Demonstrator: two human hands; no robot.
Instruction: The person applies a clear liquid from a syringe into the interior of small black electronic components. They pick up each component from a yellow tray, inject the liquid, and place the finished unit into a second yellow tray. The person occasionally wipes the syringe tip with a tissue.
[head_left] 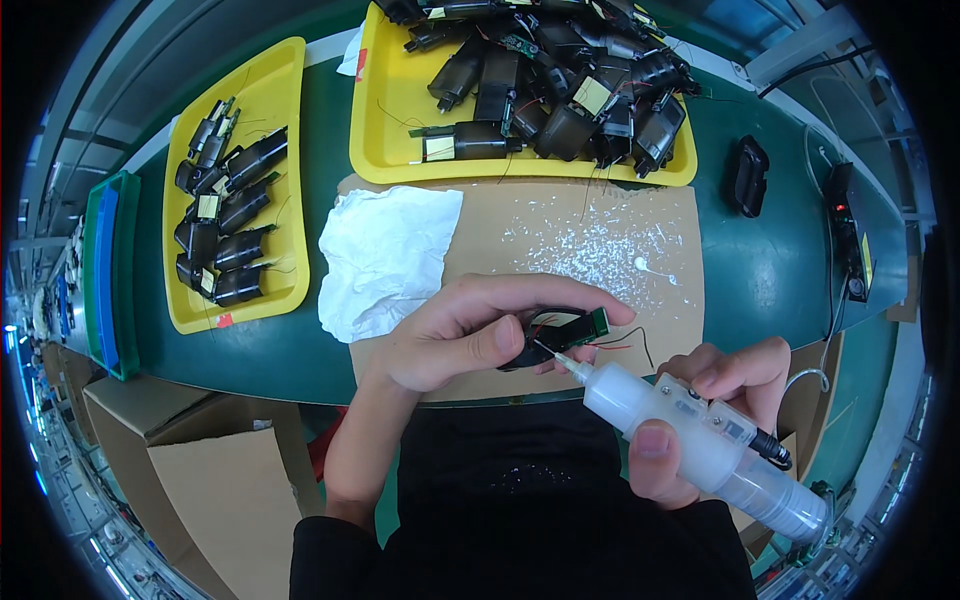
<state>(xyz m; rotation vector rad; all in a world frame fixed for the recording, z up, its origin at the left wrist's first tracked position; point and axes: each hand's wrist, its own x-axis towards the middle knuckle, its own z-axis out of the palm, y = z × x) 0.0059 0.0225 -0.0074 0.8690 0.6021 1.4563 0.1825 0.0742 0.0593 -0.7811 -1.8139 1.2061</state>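
Note:
My left hand [465,335] is closed round a black plastic housing [515,352] with a small green circuit board [600,322] and thin red and black wires at its edge. In my right hand [690,410] is a glue dispensing syringe [640,405], a translucent white barrel with a switch block clamped on it. Its fine needle tip points up and left into the housing's open side; whether it touches the inside I cannot tell. Both hands are above the near edge of a brown cardboard sheet [480,240], which is spattered with white glue.
A large yellow tray [385,150] heaped with black housings stands at the back. To the left, another yellow tray [285,300] bears several more. Crumpled white paper [390,260] lies between. A black case [747,177] and a cabled controller box [848,230] are at right.

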